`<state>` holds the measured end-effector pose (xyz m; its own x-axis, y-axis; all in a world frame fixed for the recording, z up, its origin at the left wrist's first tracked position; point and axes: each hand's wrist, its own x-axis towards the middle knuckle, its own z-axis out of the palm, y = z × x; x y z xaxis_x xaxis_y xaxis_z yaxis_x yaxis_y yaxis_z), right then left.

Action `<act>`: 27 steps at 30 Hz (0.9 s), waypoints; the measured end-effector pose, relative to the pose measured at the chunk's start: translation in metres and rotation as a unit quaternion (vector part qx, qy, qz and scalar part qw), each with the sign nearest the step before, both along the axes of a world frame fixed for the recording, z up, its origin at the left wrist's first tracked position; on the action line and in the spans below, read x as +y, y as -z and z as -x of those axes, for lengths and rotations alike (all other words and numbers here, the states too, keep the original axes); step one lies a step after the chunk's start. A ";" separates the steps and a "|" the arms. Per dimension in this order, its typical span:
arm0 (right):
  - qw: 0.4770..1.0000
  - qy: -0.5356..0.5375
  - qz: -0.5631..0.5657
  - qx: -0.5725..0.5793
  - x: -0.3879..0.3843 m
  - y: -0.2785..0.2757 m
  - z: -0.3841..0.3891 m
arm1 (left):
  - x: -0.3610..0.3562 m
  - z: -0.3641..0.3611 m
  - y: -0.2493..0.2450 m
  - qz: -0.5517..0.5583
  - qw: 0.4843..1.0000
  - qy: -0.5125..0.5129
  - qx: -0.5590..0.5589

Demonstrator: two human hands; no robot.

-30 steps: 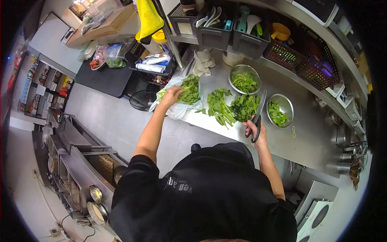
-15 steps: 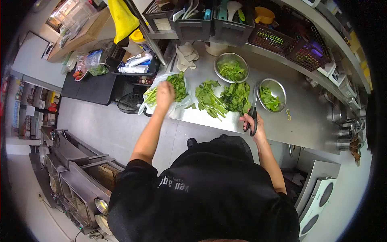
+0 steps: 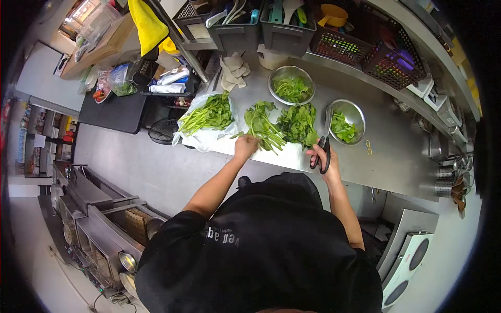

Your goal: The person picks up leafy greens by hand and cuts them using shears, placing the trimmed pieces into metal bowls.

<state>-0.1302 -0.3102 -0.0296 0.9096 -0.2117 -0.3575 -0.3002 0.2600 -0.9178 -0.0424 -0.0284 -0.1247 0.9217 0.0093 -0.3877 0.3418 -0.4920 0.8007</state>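
Observation:
My left hand (image 3: 246, 146) is at the counter's front edge, fingers curled down beside a pile of leafy greens with long stems (image 3: 263, 127). A small loose leaf (image 3: 237, 135) lies against its fingers; what they pinch is hidden. In my right hand (image 3: 330, 163) are black-handled scissors (image 3: 324, 148), blades pointing away from me. Left of the pile, more stemmed greens (image 3: 210, 116) lie on a white plastic bag (image 3: 195, 141). Dark leafy greens (image 3: 298, 125) sit between the pile and the scissors. Two steel bowls, one behind (image 3: 312, 94) and one at right (image 3: 362, 125), contain cut leaves.
A crumpled cloth (image 3: 234, 72) lies at the back of the steel counter (image 3: 399, 151). Yellow bands (image 3: 369, 148) rest right of the bowls. Overhead, a shelf carries utensil bins (image 3: 235, 39) and baskets (image 3: 342, 51). A black fan (image 3: 162, 130) stands beyond the counter's left end.
My left hand has moved right and toward me, from above the bagged greens to the stems of the middle pile. My right hand keeps the scissors in nearly the same place. The view shifted slightly.

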 end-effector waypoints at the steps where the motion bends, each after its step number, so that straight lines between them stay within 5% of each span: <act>1: 1.000 0.000 -0.003 -0.001 -0.001 0.003 0.000 | 0.006 0.001 0.006 0.024 0.997 -0.027 -0.071; 4: 1.000 -0.007 -0.015 0.004 -0.005 0.012 -0.004 | 0.017 -0.002 -0.011 0.044 0.987 -0.063 -0.138; 6: 0.999 -0.024 -0.020 -0.009 -0.003 0.011 -0.008 | 0.022 -0.007 -0.023 0.177 0.969 -0.112 -0.135; 10: 0.998 -0.061 -0.013 -0.015 0.004 0.000 -0.019 | 0.032 -0.013 -0.040 0.168 0.957 -0.131 -0.196; 19: 0.993 -0.118 -0.006 -0.002 0.023 -0.006 -0.028 | 0.050 -0.005 -0.103 0.296 0.924 -0.217 -0.107; 27: 0.974 -0.216 0.073 -0.008 0.028 -0.023 -0.024 | 0.043 -0.011 -0.104 0.379 0.914 -0.142 -0.044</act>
